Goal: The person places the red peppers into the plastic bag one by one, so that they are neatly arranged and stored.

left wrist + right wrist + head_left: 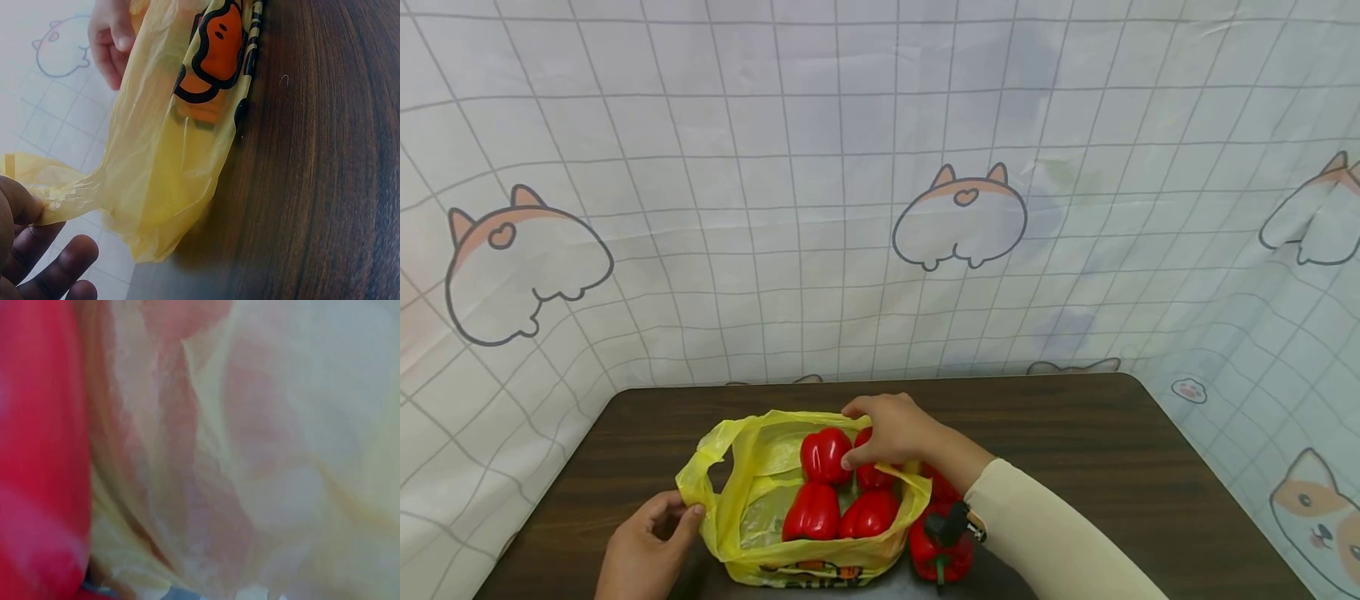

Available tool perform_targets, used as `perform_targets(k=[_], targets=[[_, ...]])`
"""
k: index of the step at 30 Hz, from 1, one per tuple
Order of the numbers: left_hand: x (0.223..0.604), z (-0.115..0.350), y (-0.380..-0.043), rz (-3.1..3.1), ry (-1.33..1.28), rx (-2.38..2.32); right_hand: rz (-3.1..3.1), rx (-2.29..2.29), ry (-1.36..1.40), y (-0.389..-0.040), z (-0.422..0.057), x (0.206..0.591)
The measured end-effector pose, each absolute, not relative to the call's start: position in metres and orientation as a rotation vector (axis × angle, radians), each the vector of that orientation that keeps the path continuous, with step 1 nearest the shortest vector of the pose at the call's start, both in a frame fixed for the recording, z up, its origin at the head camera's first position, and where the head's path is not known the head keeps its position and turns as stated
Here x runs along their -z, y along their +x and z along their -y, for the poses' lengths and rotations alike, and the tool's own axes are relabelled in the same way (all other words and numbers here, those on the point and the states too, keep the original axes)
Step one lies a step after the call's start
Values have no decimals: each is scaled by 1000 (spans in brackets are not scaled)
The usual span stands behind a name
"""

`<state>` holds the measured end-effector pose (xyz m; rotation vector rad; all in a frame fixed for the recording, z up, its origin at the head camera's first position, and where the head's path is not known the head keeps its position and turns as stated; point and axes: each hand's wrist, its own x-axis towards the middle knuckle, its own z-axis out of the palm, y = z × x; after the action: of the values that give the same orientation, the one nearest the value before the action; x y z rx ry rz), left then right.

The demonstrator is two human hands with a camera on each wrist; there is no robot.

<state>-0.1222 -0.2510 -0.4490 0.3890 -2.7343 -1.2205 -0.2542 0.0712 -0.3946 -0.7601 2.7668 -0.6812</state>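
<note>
A yellow plastic bag [752, 508] stands with its mouth open, several red bell peppers [812, 512] inside it. My left hand [647, 546] pinches the bag's left handle between thumb and fingers; the left wrist view shows the handle [69, 199] stretched toward that thumb. Over the right side of the bag's mouth, my right hand [898, 425] reaches in, its thumb and fingers curved around a red bell pepper [871, 477] beside the others. The hand covers part of this pepper. A red surface [40, 450] and the bag's thin film [300, 425] fill the right wrist view.
More red peppers lie outside the bag on its right, one with a green stem [940, 554], partly behind my right sleeve [1045, 525]. The dark wood table [1075, 433] has a patterned cloth [820, 275] hanging behind it and along its sides.
</note>
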Motion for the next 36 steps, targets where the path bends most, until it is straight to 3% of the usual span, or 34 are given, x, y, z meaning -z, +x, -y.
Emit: perform_targets(k=[36], targets=[[447, 251, -124, 2735, 385, 1222, -2645, 1081, -789, -207, -173, 390]])
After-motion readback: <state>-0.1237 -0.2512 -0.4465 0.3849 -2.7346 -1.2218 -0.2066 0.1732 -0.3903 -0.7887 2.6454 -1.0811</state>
